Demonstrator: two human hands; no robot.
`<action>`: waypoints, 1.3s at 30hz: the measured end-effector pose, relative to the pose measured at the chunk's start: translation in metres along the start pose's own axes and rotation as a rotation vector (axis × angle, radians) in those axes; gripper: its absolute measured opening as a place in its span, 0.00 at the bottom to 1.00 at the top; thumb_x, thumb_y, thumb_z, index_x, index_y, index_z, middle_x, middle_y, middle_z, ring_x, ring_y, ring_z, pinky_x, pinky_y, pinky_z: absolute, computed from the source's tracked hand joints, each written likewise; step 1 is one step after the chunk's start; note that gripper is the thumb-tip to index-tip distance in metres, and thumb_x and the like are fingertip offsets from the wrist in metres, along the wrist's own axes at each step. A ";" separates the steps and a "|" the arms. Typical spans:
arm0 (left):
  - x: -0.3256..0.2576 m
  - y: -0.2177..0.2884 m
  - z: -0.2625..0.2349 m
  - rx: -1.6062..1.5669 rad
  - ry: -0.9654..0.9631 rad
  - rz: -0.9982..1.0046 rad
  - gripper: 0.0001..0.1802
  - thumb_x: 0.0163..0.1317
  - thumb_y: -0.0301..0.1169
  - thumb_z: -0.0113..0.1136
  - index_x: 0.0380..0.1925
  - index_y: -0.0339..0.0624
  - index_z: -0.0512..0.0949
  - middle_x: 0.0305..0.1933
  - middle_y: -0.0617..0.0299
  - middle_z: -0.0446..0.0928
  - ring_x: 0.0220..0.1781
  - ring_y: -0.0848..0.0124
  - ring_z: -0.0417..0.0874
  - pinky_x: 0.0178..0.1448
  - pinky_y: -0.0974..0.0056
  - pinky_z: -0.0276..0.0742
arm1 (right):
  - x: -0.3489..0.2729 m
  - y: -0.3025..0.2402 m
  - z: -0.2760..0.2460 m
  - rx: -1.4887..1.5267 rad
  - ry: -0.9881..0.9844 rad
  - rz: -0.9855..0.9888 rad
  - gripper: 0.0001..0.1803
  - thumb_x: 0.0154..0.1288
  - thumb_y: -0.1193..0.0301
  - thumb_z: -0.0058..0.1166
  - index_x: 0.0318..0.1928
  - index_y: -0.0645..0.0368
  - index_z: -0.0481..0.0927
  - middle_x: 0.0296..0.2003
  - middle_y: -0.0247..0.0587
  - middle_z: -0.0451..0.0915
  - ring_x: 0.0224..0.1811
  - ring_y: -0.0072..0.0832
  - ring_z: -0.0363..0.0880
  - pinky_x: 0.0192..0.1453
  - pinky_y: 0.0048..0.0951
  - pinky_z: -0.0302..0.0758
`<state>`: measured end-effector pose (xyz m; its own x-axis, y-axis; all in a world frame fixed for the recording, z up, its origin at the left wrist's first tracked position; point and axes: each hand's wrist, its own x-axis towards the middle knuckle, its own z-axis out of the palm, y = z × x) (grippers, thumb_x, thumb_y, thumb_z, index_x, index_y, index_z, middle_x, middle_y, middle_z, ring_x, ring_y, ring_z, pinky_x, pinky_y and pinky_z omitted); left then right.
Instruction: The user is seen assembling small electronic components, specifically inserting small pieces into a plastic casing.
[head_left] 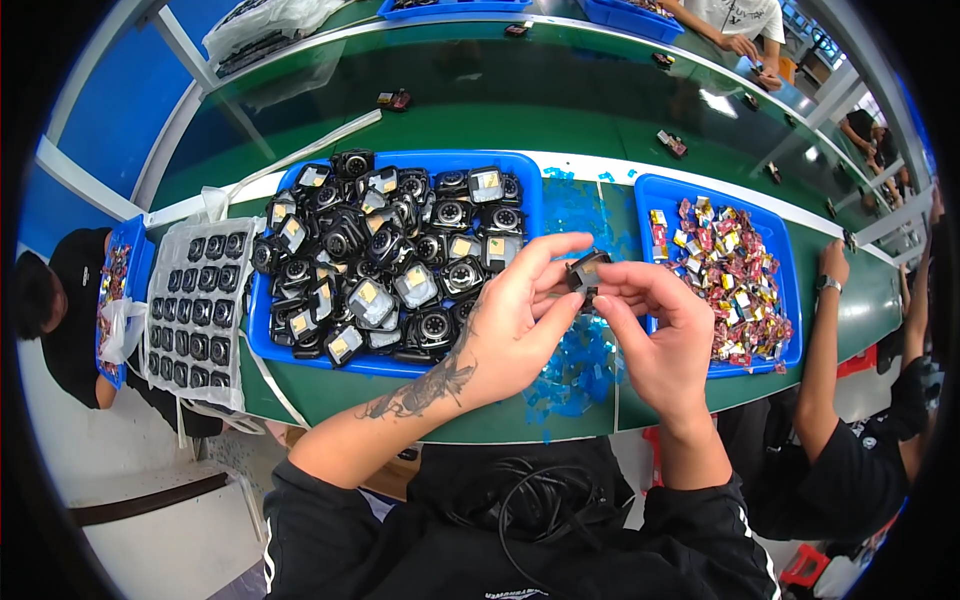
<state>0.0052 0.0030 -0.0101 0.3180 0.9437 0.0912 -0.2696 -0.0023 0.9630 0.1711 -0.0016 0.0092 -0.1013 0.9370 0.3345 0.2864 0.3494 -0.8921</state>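
Both my hands meet over the bench between two blue bins. My left hand (530, 310) grips a small black watch case (588, 268), its thumb and fingers around the sides. Fingertips of my right hand (665, 335) pinch the near right edge of the same case. Left of my hands, a blue bin (262, 345) is heaped with black watch cases (385, 240), some showing round sensor backs. To the right, another blue bin (790, 255) holds many small red, white and yellow parts (725, 285). Scraps of blue film (575, 370) lie beneath my hands.
A white tray (165, 245) with rows of watch cases stands at the far left. Beyond a white rail, a green conveyor belt (480, 90) carries a few small red parts (672, 144). Co-workers sit at left, right and across; one person's forearm (825, 330) rests near the right bin.
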 end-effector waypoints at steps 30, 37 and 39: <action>-0.004 -0.004 0.002 0.073 -0.089 0.049 0.22 0.67 0.18 0.50 0.62 0.32 0.70 0.56 0.49 0.76 0.56 0.70 0.79 0.58 0.66 0.79 | 0.002 -0.005 -0.006 -0.311 0.057 -0.172 0.09 0.47 0.81 0.67 0.27 0.59 0.79 0.24 0.36 0.77 0.23 0.25 0.73 0.24 0.26 0.67; -0.002 -0.006 0.005 -0.039 -0.100 -0.060 0.23 0.67 0.17 0.48 0.63 0.31 0.66 0.53 0.53 0.78 0.52 0.75 0.79 0.58 0.67 0.76 | 0.004 0.011 -0.006 -0.339 0.083 -0.277 0.15 0.45 0.82 0.69 0.29 0.61 0.72 0.30 0.36 0.71 0.29 0.23 0.70 0.28 0.23 0.68; 0.000 -0.005 0.006 -0.135 -0.052 -0.088 0.25 0.66 0.17 0.50 0.64 0.33 0.63 0.56 0.51 0.77 0.56 0.68 0.79 0.59 0.64 0.78 | 0.005 0.018 -0.003 0.074 0.115 0.043 0.15 0.49 0.82 0.67 0.32 0.62 0.72 0.33 0.33 0.71 0.31 0.19 0.70 0.31 0.21 0.71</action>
<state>0.0117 0.0016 -0.0133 0.3912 0.9200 0.0244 -0.3576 0.1275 0.9251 0.1786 0.0094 -0.0044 0.0207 0.9458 0.3240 0.2164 0.3121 -0.9251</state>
